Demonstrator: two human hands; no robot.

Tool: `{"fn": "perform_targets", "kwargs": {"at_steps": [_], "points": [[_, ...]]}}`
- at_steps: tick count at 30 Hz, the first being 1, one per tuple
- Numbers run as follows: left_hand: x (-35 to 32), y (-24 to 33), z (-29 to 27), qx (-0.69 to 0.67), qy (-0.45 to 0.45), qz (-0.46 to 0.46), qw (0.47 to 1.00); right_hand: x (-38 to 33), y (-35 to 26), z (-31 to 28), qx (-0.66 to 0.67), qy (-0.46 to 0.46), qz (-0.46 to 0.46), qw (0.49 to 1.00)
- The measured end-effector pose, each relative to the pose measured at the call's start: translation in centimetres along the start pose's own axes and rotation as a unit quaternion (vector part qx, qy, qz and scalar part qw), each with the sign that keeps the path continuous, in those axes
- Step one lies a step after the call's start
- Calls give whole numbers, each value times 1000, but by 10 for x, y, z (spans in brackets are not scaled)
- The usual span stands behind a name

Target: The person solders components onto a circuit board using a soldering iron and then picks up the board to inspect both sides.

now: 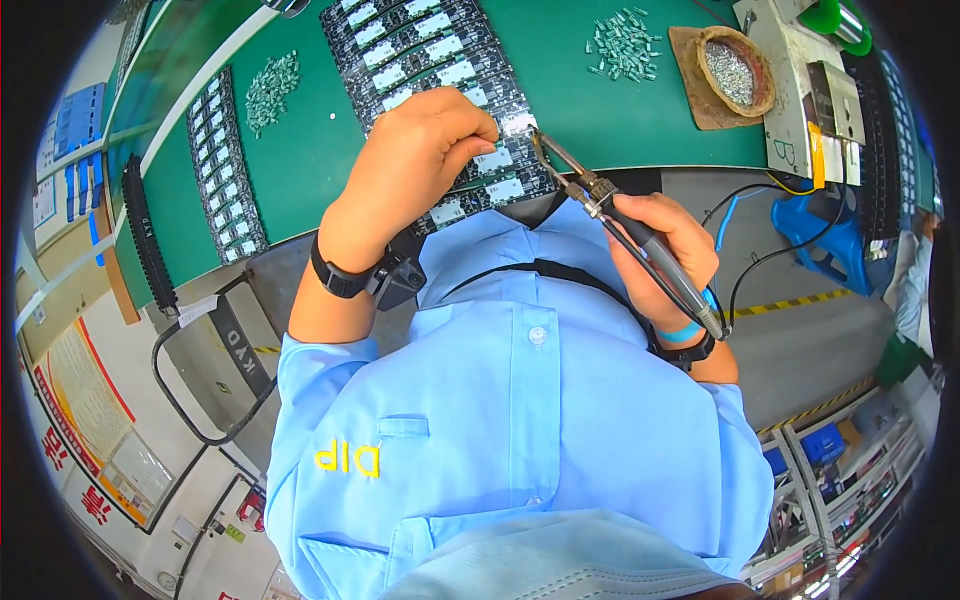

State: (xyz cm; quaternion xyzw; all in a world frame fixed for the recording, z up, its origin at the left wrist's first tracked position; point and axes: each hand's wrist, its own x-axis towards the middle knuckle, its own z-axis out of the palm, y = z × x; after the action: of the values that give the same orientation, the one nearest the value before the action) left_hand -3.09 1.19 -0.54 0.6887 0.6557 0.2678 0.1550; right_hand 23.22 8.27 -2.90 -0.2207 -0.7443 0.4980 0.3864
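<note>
My right hand (668, 250) is wrapped round a soldering iron (640, 228) with a thin guide tube clamped along it. The iron's tip reaches the near right part of a black and white circuit board panel (440, 62) on the bench. My left hand (415, 150) is over the same panel, thumb and fingertips pinched together near the tip. Whatever the pinch holds is hidden. Several white rectangular patches repeat along the panel, and my left hand covers part of it.
On the green bench (320, 150) lie a second board panel (222, 165) and piles of small pale parts, one at left (272, 92), one at right (624, 45). A bowl of silvery bits (735, 72) stands beside a metal machine (800, 90). A blue stool (822, 240) stands below.
</note>
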Motion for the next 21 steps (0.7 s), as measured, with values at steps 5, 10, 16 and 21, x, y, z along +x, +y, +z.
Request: {"fn": "perform_targets", "kwargs": {"at_steps": [5, 10, 16, 21], "points": [[-1, 3, 0, 20, -5, -6, 1000, -2, 1, 0, -5, -3, 8, 1000], [2, 8, -2, 33, -18, -18, 999, -2, 2, 0, -8, -2, 10, 1000], [2, 12, -1, 40, -28, -55, 997, -3, 4, -1, -2, 3, 10, 1000], [3, 10, -3, 29, -29, -62, 997, -2, 2, -3, -5, 3, 1, 1000]]}}
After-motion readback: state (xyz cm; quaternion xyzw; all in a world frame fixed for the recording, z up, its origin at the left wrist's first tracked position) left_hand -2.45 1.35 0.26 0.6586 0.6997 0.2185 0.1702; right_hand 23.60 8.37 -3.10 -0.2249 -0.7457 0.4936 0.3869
